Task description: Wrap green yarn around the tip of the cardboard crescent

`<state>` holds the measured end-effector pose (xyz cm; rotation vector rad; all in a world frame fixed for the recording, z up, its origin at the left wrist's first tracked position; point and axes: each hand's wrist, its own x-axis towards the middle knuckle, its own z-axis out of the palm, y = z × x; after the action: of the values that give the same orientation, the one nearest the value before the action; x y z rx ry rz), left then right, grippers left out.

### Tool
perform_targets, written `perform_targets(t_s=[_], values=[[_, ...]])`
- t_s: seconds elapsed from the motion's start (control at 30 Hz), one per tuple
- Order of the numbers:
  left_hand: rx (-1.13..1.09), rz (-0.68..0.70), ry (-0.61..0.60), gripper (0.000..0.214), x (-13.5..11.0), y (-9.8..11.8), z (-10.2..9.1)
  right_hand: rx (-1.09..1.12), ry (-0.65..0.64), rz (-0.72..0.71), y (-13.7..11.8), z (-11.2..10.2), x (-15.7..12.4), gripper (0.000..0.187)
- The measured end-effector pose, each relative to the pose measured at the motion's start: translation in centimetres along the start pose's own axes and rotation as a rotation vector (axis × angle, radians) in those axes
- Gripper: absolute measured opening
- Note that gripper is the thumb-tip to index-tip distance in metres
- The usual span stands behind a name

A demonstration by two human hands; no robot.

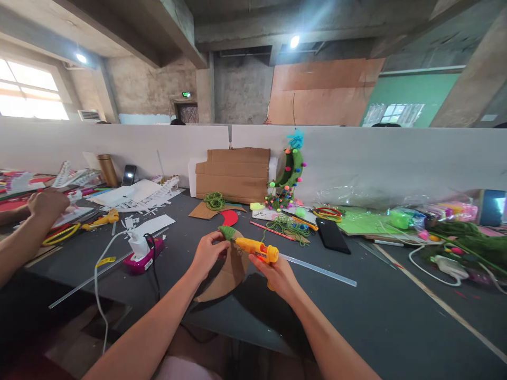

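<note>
My right hand (279, 274) is wrapped round the handle of a yellow hot glue gun (255, 248), a long clear glue stick (320, 270) jutting from its back end. The gun's nozzle points left, at or very near the green yarn wrapping (227, 233) on the tip of a curved cardboard piece (227, 279). That tip is pinched between the fingers of my left hand (208, 256). The cardboard below the wrapping is bare brown and curves down toward the table's front edge. Whether the nozzle touches the yarn I cannot tell.
Ahead stands a green crescent decoration (292, 171) with pompoms. Green yarn (287, 226), a red curved piece (228, 218) and a black phone (333, 236) lie nearby. At left are a purple power socket (144, 256), another glue gun (102, 219) and another person's hand (47, 203).
</note>
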<state>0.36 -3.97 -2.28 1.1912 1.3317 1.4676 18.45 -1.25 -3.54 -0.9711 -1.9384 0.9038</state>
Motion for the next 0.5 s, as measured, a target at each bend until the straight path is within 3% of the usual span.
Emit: perform_targets(t_s=[0.5], values=[[-0.026,-0.011,0.017,0.011,0.05,0.22,0.06,-0.101,0.030,-0.098,0.14,-0.06,0.10,0.028]])
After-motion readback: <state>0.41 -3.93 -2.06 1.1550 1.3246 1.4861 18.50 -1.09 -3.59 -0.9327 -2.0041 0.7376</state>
